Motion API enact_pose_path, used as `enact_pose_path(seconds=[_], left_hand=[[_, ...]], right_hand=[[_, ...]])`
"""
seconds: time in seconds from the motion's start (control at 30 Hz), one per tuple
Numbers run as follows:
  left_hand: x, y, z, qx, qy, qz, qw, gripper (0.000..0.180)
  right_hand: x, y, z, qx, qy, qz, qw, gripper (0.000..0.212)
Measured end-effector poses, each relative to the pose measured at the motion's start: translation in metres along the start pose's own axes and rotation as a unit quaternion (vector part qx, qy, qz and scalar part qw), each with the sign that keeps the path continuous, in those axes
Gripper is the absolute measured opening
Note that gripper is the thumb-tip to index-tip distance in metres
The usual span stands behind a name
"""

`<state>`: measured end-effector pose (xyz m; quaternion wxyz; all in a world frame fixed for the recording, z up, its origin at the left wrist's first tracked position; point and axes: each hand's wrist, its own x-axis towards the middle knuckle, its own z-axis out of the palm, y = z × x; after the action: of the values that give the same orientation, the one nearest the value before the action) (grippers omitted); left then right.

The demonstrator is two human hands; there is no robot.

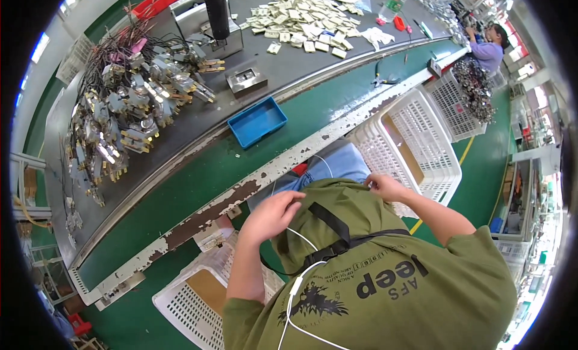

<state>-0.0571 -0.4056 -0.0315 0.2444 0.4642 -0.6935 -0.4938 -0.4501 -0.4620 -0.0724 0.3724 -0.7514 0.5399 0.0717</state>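
My left hand (274, 215) hovers in front of my green shirt (385, 290), fingers loosely bent and apart, holding nothing that I can see. At the shirt's lower edge, beside my jeans (340, 162), my right hand (385, 187) has its fingers curled in. Whatever they pinch, if anything, is hidden. A white cable (295, 287) runs down my front past a black strap with a buckle (334, 250). Beyond my lap, an open blue tray (257, 122) stands on the green ledge of the bench. Behind it sits a metal block fixture (246, 81).
Wired metal-and-plastic parts (129, 103) are heaped on the dark belt (241, 112) at left. Small cream pieces (307, 18) lie piled farther back, and pliers (384, 81) rest on the ledge. White crates (421, 145) flank me. A co-worker (487, 49) sits at far right.
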Motion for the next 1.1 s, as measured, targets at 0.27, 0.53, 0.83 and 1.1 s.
enact_pose_path(seconds=[0.27,0.53,0.83,1.1], left_hand=[[0.071,-0.009,0.049,0.147,-0.118,-0.003,0.982,0.032],[0.069,-0.009,0.061,0.163,-0.128,0.054,0.977,0.022],[0.061,-0.006,0.064,0.166,-0.138,0.053,0.975,0.021],[0.057,-0.002,0.064,0.173,-0.127,0.057,0.975,0.019]], right_hand=[[-0.009,-0.038,-0.003,-0.168,0.033,0.106,0.980,0.030],[-0.006,-0.042,-0.001,-0.293,-0.001,0.082,0.953,0.033],[0.016,-0.021,0.022,-0.421,0.179,-0.071,0.887,0.035],[-0.001,-0.025,0.010,-0.338,0.234,-0.164,0.897,0.023]])
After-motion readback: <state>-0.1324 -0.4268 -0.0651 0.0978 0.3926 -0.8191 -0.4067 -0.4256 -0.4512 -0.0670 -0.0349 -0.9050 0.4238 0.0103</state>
